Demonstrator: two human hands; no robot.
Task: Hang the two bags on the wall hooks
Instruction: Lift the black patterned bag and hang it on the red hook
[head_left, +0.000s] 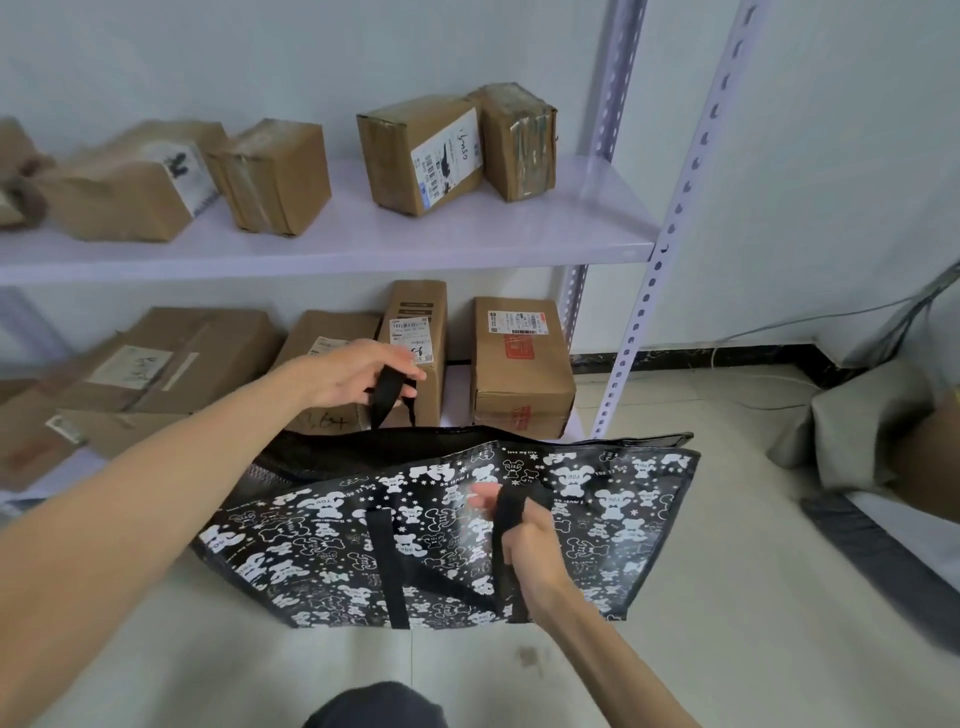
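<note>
Left grip (358, 375) is closed round the far strap (387, 392) of the bag (623, 525), fingers and thumb curled over the loop. Right grip (527, 538) is closed likewise round the near strap (511, 512). Both straps are held apart, so the bag's mouth gapes. Bag is black with a white bear print. It sits low over the tiled floor (727, 649), just in front of the shelf (363, 244) of cardboard boxes (522, 364). Whether its base rests on the floor cannot be told. No wall hook and no second bag can be made out in view.

Assessed risks: with the straps held separately, only one may go over a hook, leaving the bag tilted and gaping. On the lift, the bag's far edge could catch the shelf or the perforated upright (641, 312) just beside it. The glossy sides look limp, so the bag may fold and swing.
</note>
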